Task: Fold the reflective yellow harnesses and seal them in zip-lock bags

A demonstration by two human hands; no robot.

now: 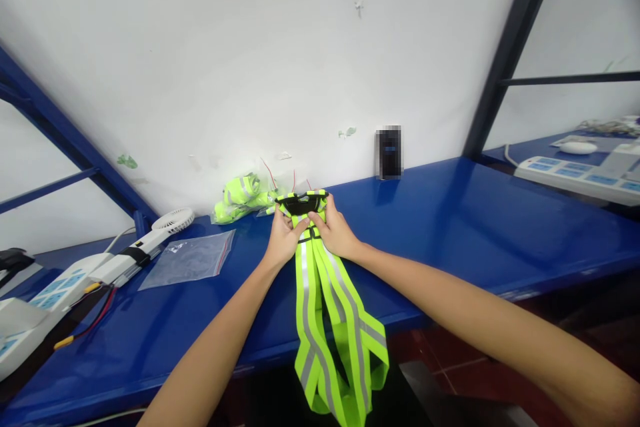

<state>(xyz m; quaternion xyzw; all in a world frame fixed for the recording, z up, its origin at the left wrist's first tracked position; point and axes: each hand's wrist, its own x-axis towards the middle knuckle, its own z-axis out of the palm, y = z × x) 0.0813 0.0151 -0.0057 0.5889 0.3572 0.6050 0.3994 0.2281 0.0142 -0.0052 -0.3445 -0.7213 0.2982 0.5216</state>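
A neon yellow-green reflective vest (311,293) with grey stripes hangs from both hands over the table's front edge. My left hand (285,233) grips its upper left part, near a black-edged band. On the other side, my right hand (334,227) is closed on the upper right part, its thumb close to the left one. Between the hands, the black-trimmed top shows a dark opening, and a black buckle or clip sits just below the thumbs. The fingers behind the fabric are partly hidden. The lower straps dangle in loops below the table edge.
Bagged yellow-green vests (240,199) lie against the wall, left of the hands. An empty clear zip bag (190,259) rests on the blue table (430,233). Farther left are a white handheld fan (173,219) and a power strip (60,287). A dark, pixelated object (389,153) stands at the wall.
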